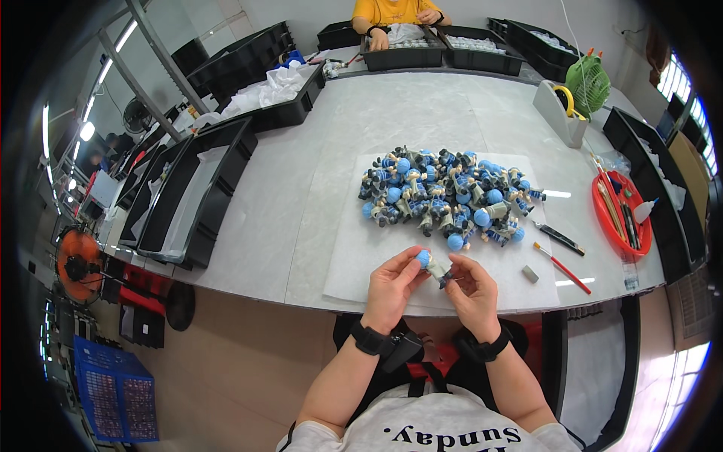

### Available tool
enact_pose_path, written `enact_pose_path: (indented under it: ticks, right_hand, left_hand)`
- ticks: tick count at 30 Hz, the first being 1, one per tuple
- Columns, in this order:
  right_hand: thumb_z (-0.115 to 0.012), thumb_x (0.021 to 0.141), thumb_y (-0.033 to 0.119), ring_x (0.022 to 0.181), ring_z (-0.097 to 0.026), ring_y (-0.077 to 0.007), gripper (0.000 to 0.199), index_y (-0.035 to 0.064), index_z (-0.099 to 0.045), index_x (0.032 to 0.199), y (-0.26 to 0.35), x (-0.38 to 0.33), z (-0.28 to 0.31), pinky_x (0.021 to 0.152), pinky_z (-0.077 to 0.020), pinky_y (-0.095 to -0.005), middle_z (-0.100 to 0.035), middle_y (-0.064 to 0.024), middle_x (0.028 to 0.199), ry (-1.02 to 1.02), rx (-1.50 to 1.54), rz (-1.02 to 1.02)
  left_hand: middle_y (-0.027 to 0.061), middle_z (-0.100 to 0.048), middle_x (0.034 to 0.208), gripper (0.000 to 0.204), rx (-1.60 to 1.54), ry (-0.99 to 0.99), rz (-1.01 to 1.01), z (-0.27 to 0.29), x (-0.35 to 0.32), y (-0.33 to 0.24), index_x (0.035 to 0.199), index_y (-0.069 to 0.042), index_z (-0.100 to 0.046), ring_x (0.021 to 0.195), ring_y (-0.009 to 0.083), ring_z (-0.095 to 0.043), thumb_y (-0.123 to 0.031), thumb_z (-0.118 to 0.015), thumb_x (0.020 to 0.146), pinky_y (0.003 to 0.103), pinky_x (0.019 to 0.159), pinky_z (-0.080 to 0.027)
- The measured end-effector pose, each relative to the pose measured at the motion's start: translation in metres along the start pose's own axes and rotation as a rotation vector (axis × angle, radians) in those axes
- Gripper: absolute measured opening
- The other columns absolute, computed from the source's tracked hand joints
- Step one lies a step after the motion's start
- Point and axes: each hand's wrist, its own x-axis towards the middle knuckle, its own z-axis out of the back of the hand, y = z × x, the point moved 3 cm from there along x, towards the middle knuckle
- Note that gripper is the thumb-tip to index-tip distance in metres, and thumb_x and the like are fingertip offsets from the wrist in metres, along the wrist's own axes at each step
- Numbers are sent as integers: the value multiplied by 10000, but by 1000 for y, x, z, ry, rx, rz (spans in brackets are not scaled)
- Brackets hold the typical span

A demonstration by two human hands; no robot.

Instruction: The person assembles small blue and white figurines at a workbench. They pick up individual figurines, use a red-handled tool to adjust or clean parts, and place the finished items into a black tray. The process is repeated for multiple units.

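Observation:
Between my two hands, just over the table's near edge, is a small figurine with a light blue cap and pale clothes. My left hand pinches it at the blue head end. The fingers of my right hand close on its dark feet. Beyond my hands a pile of similar figurines, blue, beige and dark, lies on a white sheet. To the right of the sheet's middle rest a dark craft knife, a red-handled brush and a grey eraser-like block.
A red oval tray holds brushes, pens and a white bottle. Black bins line the left edge, another bin the right. At the back right stand a tape dispenser and a green fan. A co-worker in yellow handles trays opposite.

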Motion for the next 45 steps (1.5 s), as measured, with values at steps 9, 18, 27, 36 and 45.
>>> enact_pose_path:
  ticks: [9,18,27,36,45]
  right_hand:
    - [-453,800,-98,802,-561,-116,322,-25,-502,1110,-1,1,1,688,-481,-233,-561,-92,924,29,19,-26]
    - [-482,854,5,799,-546,-86,265,-31,-499,1117,2,1,0,667,-479,-221,-565,-64,931,29,89,-78]
    - [-497,849,11,780,-550,-95,267,-41,-499,1110,2,0,0,664,-475,-227,-573,-73,923,32,85,-89]
    - [-594,782,52,700,-550,-118,272,-28,-548,1037,4,1,-1,604,-464,-235,-574,-81,843,5,-132,36]
    - [-586,784,60,782,-533,-125,222,17,-570,1002,42,-11,59,650,-447,-243,-573,-82,896,-21,123,156]
  left_hand:
    - [107,-510,1181,297,-108,12,-7,-1,-3,-5,1159,-61,-498,1043,213,-524,-24,-475,865,337,856,-460]
    - [98,-570,1041,286,-51,-46,-1,-3,-2,-2,1141,-20,-497,924,177,-565,-67,-514,859,327,807,-494]
    - [78,-576,1015,295,-8,-56,12,-1,-4,-2,1145,-17,-492,900,166,-568,-78,-523,858,322,793,-496]
    - [120,-541,1128,260,29,9,10,-1,-4,-4,1086,-17,-546,1016,204,-529,18,-496,833,339,867,-445]
    - [147,-550,995,229,289,-107,-205,-9,-9,0,1077,66,-482,924,212,-544,-53,-448,885,342,863,-444]
